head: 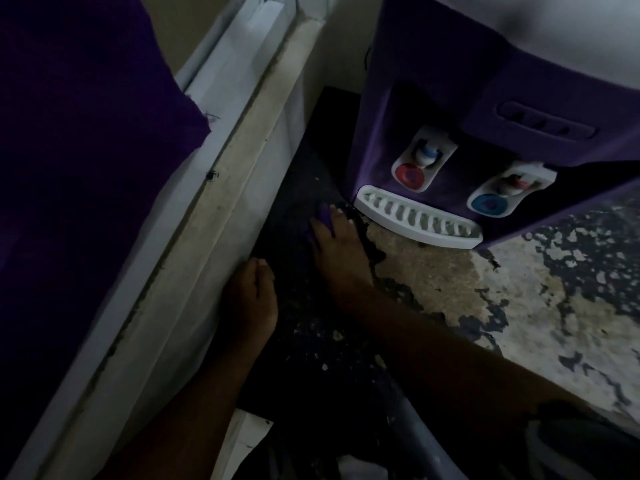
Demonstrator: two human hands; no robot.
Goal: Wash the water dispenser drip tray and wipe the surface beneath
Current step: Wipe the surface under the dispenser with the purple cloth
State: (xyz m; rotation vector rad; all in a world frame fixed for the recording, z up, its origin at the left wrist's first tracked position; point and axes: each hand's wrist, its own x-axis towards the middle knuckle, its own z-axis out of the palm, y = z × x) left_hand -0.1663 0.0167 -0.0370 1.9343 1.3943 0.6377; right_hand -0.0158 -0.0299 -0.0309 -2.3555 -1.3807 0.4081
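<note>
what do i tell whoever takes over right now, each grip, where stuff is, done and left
Right grip: fingers flat on the purple cloth, pressing it to the dark surface just left of the drip tray.
Left grip: rests on the same surface, holds nothing.
Drip tray: white, seated at the water dispenser's base.
Done: unclear whether the tray is washed.
Left: wipe beneath the tray.
</note>
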